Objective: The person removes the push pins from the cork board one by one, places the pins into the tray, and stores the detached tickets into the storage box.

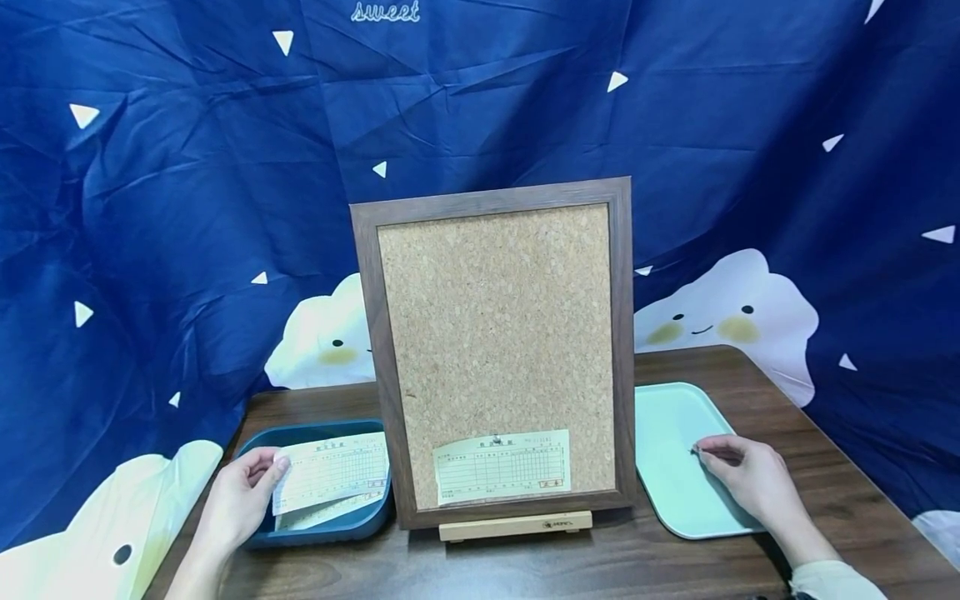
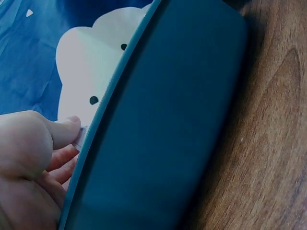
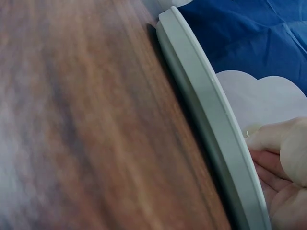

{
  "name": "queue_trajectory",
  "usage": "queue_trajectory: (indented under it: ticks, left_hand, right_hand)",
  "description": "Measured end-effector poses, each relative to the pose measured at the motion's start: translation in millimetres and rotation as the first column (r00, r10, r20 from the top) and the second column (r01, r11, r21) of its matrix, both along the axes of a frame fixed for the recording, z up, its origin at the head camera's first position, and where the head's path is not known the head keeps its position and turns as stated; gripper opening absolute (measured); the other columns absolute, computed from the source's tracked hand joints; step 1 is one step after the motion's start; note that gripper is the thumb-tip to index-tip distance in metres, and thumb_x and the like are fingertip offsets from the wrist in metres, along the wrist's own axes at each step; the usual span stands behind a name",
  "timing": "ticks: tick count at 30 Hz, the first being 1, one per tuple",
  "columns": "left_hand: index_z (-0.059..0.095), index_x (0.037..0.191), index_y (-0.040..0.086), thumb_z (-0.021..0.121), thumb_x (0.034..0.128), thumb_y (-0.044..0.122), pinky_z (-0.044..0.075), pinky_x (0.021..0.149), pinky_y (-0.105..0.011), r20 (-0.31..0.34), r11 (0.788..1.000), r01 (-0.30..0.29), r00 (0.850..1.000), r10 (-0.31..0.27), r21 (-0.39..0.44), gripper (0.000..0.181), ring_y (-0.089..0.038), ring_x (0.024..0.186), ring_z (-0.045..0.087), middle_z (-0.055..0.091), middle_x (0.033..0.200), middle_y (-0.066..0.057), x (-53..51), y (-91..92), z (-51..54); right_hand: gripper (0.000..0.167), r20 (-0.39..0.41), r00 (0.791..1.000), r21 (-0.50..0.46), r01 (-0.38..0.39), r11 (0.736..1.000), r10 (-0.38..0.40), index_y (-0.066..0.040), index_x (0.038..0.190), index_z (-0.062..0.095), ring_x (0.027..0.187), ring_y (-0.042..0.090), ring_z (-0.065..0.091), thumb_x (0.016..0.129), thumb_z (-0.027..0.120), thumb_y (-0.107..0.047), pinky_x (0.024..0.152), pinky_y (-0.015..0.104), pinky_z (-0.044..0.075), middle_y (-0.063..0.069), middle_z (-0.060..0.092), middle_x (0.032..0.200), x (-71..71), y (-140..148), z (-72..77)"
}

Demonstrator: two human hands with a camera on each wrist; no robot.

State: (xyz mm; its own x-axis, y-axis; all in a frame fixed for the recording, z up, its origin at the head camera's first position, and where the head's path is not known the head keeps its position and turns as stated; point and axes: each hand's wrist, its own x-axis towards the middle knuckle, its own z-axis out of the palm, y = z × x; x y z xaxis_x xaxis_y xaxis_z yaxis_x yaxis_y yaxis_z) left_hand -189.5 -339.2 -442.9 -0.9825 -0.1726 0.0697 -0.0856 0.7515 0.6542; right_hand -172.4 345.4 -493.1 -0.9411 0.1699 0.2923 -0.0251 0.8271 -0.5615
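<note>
On the left, my left hand (image 1: 243, 496) pinches the left edge of a printed paper slip (image 1: 333, 468) between thumb and fingers. That slip is over a blue bin (image 1: 352, 527), with another slip (image 1: 318, 515) lying beneath it. Over a mint-green tray (image 1: 667, 500) on the right, my right hand (image 1: 750, 475) pinches a tiny pushpin (image 1: 695, 448); a thin point shows at the fingertips in the right wrist view. Between the hands stands a framed corkboard (image 1: 502, 333). A similar slip (image 1: 502, 468) is fixed low on it by a small pin (image 1: 497, 439) at its top edge.
The board leans on a light wooden stand (image 1: 517, 527) on the brown wooden table (image 1: 525, 575). Behind hangs a dark blue curtain (image 1: 487, 108) with white clouds and triangles. The bin's tall wall (image 2: 158, 124) fills much of the left wrist view.
</note>
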Motion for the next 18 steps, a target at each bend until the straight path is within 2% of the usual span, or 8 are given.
queue_trajectory:
  ticks: [5, 7, 9, 12, 15, 18]
  left_hand:
    - [0.069, 0.133, -0.001, 0.061, 0.1118, 0.018, 0.061, 0.092, -0.038, -0.017, 1.000, 0.006, 1.000, -0.006, -0.011, 0.029, -0.034, 0.113, 0.071, 0.074, 0.125, -0.023, -1.2, -0.6, -2.9]
    - [0.068, 0.134, 0.000, 0.061, 0.1117, 0.018, 0.061, 0.092, -0.032, -0.034, 1.000, -0.006, 0.999, 0.006, -0.006, 0.030, -0.036, 0.116, 0.072, 0.074, 0.127, -0.023, -1.2, 0.0, -3.4]
    - [0.068, 0.134, 0.000, 0.062, 0.1108, 0.016, 0.058, 0.088, -0.018, -0.064, 1.000, -0.021, 0.998, 0.022, 0.014, 0.029, -0.034, 0.116, 0.073, 0.075, 0.128, -0.024, -0.4, 0.9, -3.4]
    - [0.070, 0.131, -0.002, 0.065, 0.1092, 0.013, 0.044, 0.079, 0.001, -0.124, 0.998, -0.038, 0.991, 0.044, 0.052, 0.027, -0.011, 0.105, 0.074, 0.075, 0.127, -0.024, 2.5, 2.6, -2.1]
    - [0.070, 0.129, -0.003, 0.066, 0.1081, 0.011, 0.043, 0.080, 0.004, -0.183, 0.995, -0.016, 0.982, 0.034, 0.102, 0.025, 0.014, 0.096, 0.064, 0.076, 0.125, -0.024, 5.8, 4.8, -0.2]
    - [0.071, 0.128, -0.003, 0.066, 0.1081, 0.011, 0.046, 0.082, 0.002, -0.216, 0.989, 0.030, 0.976, 0.002, 0.145, 0.025, 0.023, 0.093, 0.059, 0.076, 0.125, -0.025, 8.6, 8.6, 2.9]
  right_hand:
    - [0.011, 0.002, 1.000, -0.004, 0.012, 1.000, -0.012, -0.009, 0.103, 0.084, 0.086, -0.020, 0.053, 0.093, 0.084, -0.012, 0.073, 0.010, 0.041, 0.012, 0.083, 0.101, -1.0, 1.6, -1.4]
    - [0.012, 0.010, 1.000, -0.008, 0.015, 1.000, -0.015, -0.009, 0.104, 0.085, 0.086, -0.021, 0.052, 0.093, 0.084, -0.013, 0.072, 0.010, 0.040, 0.013, 0.083, 0.102, -1.5, 2.0, -1.9]
    - [0.013, 0.015, 1.000, -0.014, 0.015, 1.000, -0.015, -0.008, 0.105, 0.084, 0.085, -0.021, 0.052, 0.094, 0.084, -0.014, 0.072, 0.009, 0.040, 0.014, 0.083, 0.102, -1.8, 2.3, -2.1]
    - [0.014, 0.020, 1.000, -0.026, 0.012, 1.000, -0.012, -0.006, 0.106, 0.084, 0.085, -0.021, 0.052, 0.095, 0.083, -0.015, 0.071, 0.007, 0.040, 0.015, 0.083, 0.103, -1.5, 2.5, -1.6]
    - [0.016, 0.008, 1.000, -0.037, 0.011, 0.999, -0.011, -0.005, 0.107, 0.084, 0.084, -0.023, 0.052, 0.096, 0.082, -0.015, 0.071, 0.006, 0.040, 0.017, 0.083, 0.104, 0.0, 2.8, 0.4]
    - [0.016, -0.016, 1.000, -0.049, 0.012, 0.999, -0.012, -0.003, 0.109, 0.083, 0.084, -0.026, 0.049, 0.097, 0.081, -0.014, 0.070, 0.004, 0.040, 0.019, 0.082, 0.104, 2.3, 2.9, 4.4]
